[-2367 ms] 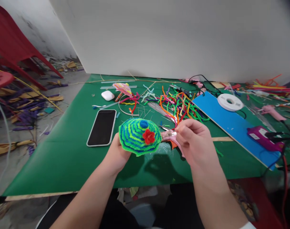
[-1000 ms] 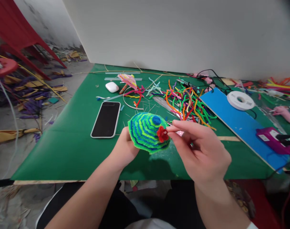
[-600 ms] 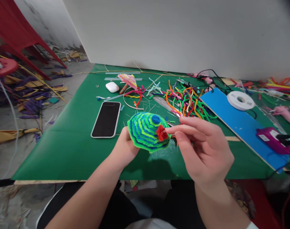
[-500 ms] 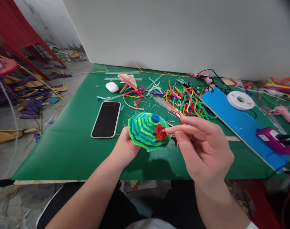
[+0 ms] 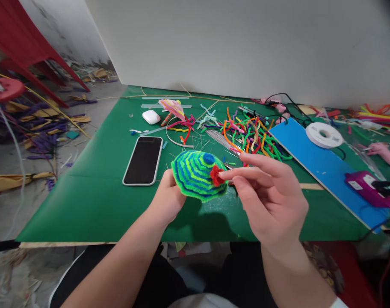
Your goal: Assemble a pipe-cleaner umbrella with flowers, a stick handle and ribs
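Observation:
My left hand (image 5: 168,197) grips from below a small dome (image 5: 195,174) wound from green and blue pipe cleaners, with a blue knob on top. A red pipe-cleaner flower (image 5: 215,174) sits on its right side. My right hand (image 5: 268,197) has its fingers stretched towards the dome, and its fingertips press on the red flower. Both hands hover over the near middle of the green table (image 5: 95,201).
A black phone (image 5: 143,160) lies left of the dome, a white earbud case (image 5: 150,116) behind it. A heap of coloured pipe cleaners (image 5: 249,133) lies behind my hands. On the right are a blue board (image 5: 313,164) with a tape roll (image 5: 323,134) and a purple glue gun (image 5: 363,184).
My right hand no longer holds the pink tool seen at first. It has come onto the red flower and stays pressed there; the dome has shifted only slightly.

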`<state>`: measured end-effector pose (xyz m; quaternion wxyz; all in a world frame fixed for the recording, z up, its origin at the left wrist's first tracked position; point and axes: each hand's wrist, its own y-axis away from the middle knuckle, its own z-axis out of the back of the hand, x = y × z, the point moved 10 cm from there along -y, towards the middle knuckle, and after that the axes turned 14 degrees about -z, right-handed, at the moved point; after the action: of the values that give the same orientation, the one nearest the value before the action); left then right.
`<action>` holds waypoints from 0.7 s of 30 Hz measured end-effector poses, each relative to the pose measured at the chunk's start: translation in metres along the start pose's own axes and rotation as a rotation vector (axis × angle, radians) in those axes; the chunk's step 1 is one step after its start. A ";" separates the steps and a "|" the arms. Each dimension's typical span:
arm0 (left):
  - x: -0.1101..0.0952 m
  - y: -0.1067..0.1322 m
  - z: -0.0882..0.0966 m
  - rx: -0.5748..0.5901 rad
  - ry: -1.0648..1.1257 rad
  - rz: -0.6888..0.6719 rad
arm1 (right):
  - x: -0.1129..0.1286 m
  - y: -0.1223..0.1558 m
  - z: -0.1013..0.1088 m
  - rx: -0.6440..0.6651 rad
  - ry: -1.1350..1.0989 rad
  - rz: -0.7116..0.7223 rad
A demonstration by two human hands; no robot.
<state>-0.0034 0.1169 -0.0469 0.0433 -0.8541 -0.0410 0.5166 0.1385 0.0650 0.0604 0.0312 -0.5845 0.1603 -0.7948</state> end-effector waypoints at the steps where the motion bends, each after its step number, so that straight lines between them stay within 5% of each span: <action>1: 0.000 0.000 0.000 0.000 -0.002 -0.003 | 0.000 0.000 -0.001 0.007 -0.001 -0.005; 21: -0.004 -0.001 0.001 0.003 -0.008 -0.032 | 0.008 0.003 0.002 -0.030 0.033 0.141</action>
<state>-0.0058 0.1175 -0.0435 0.0527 -0.8513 -0.0543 0.5192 0.1372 0.0603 0.0676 0.0755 -0.5589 0.2133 -0.7978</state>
